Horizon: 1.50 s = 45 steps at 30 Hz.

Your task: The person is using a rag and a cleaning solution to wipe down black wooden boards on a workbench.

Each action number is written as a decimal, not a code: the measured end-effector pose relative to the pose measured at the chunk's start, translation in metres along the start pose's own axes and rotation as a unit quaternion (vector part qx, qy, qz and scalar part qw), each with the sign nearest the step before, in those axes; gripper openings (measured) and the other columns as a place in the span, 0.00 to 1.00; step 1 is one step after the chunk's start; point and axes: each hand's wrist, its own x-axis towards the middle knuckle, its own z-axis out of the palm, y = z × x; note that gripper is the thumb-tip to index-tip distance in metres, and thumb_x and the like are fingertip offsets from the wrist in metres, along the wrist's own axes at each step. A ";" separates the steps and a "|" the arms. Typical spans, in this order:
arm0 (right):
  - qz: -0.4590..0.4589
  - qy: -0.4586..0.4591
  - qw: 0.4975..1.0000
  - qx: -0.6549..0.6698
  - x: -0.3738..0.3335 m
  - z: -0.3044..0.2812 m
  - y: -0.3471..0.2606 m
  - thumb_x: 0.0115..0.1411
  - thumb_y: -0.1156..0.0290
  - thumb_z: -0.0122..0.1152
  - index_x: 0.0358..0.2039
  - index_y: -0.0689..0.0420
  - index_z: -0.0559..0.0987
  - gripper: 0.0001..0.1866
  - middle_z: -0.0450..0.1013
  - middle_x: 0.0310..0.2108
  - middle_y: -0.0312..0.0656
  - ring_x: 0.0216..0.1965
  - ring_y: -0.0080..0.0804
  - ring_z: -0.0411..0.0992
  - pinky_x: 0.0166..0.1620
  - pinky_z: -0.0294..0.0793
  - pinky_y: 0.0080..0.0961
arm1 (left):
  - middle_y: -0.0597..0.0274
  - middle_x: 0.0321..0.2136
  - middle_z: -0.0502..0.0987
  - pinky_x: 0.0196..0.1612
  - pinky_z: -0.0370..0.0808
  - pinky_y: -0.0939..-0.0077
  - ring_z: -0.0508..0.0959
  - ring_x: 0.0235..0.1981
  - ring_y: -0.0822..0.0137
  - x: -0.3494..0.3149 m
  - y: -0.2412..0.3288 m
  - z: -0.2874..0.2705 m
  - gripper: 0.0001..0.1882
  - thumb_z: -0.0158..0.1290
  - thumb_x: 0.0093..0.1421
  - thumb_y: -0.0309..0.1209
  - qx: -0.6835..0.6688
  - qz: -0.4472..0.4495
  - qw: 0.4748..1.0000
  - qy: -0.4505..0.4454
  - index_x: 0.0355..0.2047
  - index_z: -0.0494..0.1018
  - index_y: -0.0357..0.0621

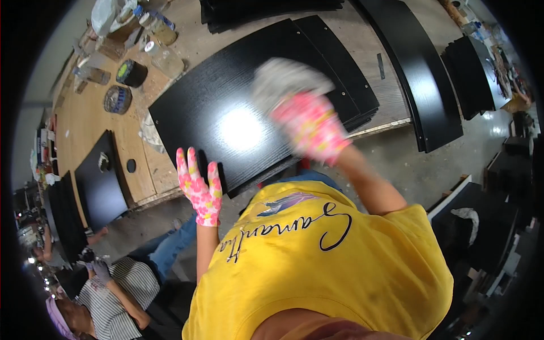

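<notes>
Your left hand (201,187), in a thin pink flower glove, is at the near left edge of the black board (209,102), with its fingers spread wide; you can't tell if they touch the edge. Your right hand (311,127), in a glove like it, is over the board with a soft, crumpled, pale grey cloth (289,82). It is blurry, so you can't tell how tightly those fingers squeeze. The board is on top of a flat pile on the wooden table (144,170), right in front of you. It is smooth and shiny, with thin wood lines, a curved far side and a bright white spot of light. Past it on the left are see-through bottles (165,59) and a round, dark tub (132,73).
</notes>
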 end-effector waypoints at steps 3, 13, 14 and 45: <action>0.224 0.098 0.965 -0.095 -0.049 -0.015 0.093 0.63 0.64 0.46 0.60 0.51 0.67 0.24 0.62 0.60 0.52 0.60 0.50 0.60 0.63 0.56 0.42 | 0.44 0.58 0.66 0.64 0.56 0.51 0.64 0.61 0.46 0.015 0.019 -0.003 0.28 0.60 0.55 0.39 0.123 0.037 0.987 -0.097 0.54 0.70 0.40; -0.015 -0.052 0.991 -0.121 0.173 0.051 0.029 0.58 0.66 0.49 0.50 0.52 0.74 0.19 0.72 0.50 0.48 0.52 0.45 0.70 0.56 0.66 0.39 | 0.43 0.61 0.62 0.66 0.51 0.51 0.59 0.64 0.47 0.006 0.006 -0.003 0.36 0.59 0.54 0.48 0.122 0.039 0.980 -0.152 0.57 0.67 0.38; 0.076 -0.138 0.974 -0.161 0.186 0.030 0.047 0.59 0.66 0.47 0.47 0.53 0.76 0.17 0.75 0.45 0.46 0.45 0.44 0.74 0.50 0.71 0.38 | 0.43 0.61 0.62 0.66 0.51 0.51 0.59 0.64 0.47 0.004 0.007 -0.003 0.36 0.59 0.54 0.48 0.127 0.030 0.980 -0.150 0.57 0.67 0.38; 0.418 0.073 0.888 -0.176 0.078 0.014 0.102 0.58 0.62 0.52 0.59 0.37 0.70 0.26 0.67 0.55 0.49 0.57 0.48 0.64 0.59 0.64 0.42 | 0.42 0.65 0.54 0.67 0.53 0.65 0.56 0.66 0.55 0.145 -0.059 0.010 0.56 0.67 0.47 0.41 -0.212 -0.184 0.959 -0.049 0.67 0.45 0.34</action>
